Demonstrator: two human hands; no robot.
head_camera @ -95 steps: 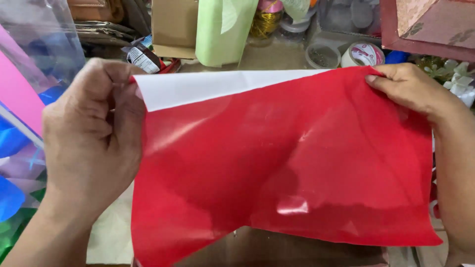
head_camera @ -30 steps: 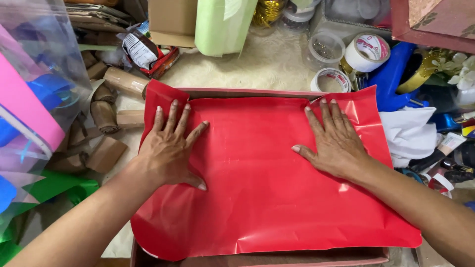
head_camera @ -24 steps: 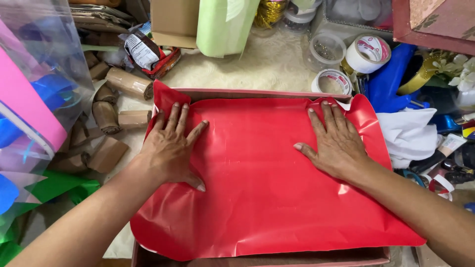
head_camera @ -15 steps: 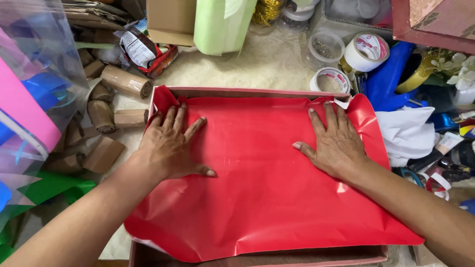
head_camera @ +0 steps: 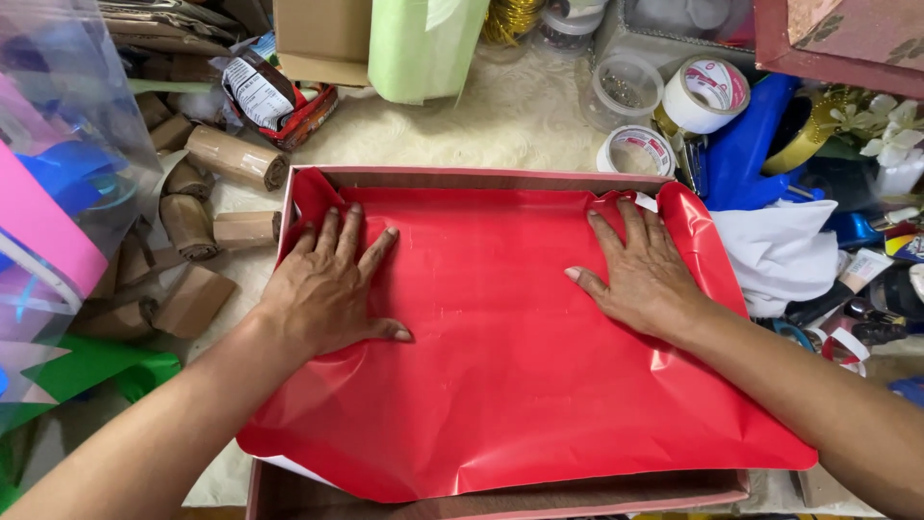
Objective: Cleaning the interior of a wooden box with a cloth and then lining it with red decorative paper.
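A glossy red sheet of paper (head_camera: 500, 366) lies spread inside a shallow brown box (head_camera: 481, 178), its edges curling up over the box's sides. My left hand (head_camera: 327, 284) presses flat on the sheet's left part, fingers spread toward the far left corner. My right hand (head_camera: 640, 274) presses flat on the right part, fingers pointing toward the far right corner. Neither hand holds anything. The sheet's white underside shows at the near left corner.
Cardboard tubes (head_camera: 236, 159) lie left of the box. Tape rolls (head_camera: 707, 91) and a clear cup (head_camera: 626, 91) stand behind it. A pale green roll (head_camera: 423, 43), a white cloth (head_camera: 780, 255) and pink and green sheets (head_camera: 48, 231) crowd the sides.
Earlier I held the red sheet up by its top corners. It then lay in the box, and both flat hands have since slid slightly outward and toward the far corners.
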